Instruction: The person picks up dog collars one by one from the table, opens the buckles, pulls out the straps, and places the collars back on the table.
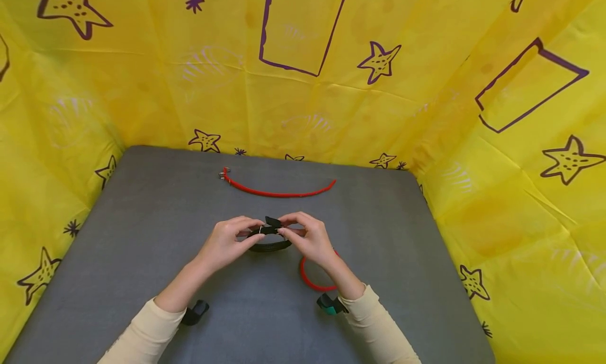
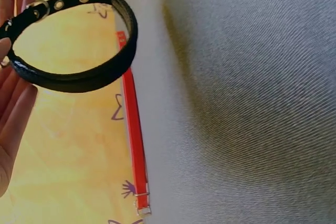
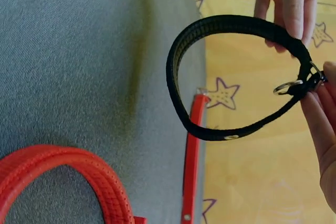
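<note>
A black collar [image 2: 79, 80] with metal eyelets, a buckle and a D-ring is held up as a loop between both hands, over the middle of the table. In the head view my left hand [image 1: 227, 240] pinches it near the buckle, on the left side. From the right, my right hand [image 1: 310, 238] pinches the strap by its loose end [image 1: 272, 221], which sticks up. The right wrist view shows the D-ring [image 3: 287, 87] hanging inside the loop beside the buckle, partly behind the fingers.
A red collar [image 1: 279, 194] lies stretched out near the table's back edge, its buckle at the left. Another red collar [image 1: 307, 280], closed in a loop, lies under my right wrist. Yellow patterned cloth [image 1: 303, 111] surrounds the grey table [image 1: 142, 206].
</note>
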`<state>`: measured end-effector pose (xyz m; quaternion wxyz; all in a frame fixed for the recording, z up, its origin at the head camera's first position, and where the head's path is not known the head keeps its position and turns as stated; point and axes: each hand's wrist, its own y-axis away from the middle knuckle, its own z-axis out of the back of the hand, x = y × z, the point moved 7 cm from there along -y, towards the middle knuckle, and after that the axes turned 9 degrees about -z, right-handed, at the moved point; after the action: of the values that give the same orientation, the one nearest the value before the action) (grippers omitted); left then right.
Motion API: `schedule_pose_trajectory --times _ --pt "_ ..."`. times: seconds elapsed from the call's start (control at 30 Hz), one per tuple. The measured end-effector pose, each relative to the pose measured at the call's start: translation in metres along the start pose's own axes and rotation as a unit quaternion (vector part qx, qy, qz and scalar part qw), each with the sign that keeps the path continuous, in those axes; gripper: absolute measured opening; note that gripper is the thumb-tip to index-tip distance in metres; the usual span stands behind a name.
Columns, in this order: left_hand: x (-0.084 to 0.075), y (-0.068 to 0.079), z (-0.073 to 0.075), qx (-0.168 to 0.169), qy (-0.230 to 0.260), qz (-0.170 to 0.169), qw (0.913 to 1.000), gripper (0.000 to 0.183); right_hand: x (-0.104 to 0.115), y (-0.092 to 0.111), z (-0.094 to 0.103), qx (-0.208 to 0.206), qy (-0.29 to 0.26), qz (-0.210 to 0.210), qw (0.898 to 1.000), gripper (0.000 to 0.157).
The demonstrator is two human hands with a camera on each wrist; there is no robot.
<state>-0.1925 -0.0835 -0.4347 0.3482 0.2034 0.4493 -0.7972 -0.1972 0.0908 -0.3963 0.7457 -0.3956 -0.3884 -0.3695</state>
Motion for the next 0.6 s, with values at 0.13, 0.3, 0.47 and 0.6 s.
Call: schedule_pose_trajectory --times 0.13,0.3,0.47,0.6 --pt "0.001 -0.002 -0.001 0.015 -0.019 0.01 0.9996 0.025 -0.001 -0.001 0.0 -0.006 0.014 0.006 1.0 0.021" --pt "-0.003 -0.008 0.001 -0.003 -0.042 -0.012 0.999 0.029 -0.001 -0.002 0.001 -0.022 0.032 0.009 0.999 0.021" --pt "-0.011 -0.014 0.003 -0.036 -0.051 -0.049 0.9968 0.027 -0.001 -0.004 0.003 -0.032 0.031 0.0 0.999 0.021" --pt "-0.017 -0.018 0.001 -0.04 -0.065 -0.069 0.9947 0.02 -0.001 -0.004 0.002 -0.03 0.025 -0.003 0.999 0.021"
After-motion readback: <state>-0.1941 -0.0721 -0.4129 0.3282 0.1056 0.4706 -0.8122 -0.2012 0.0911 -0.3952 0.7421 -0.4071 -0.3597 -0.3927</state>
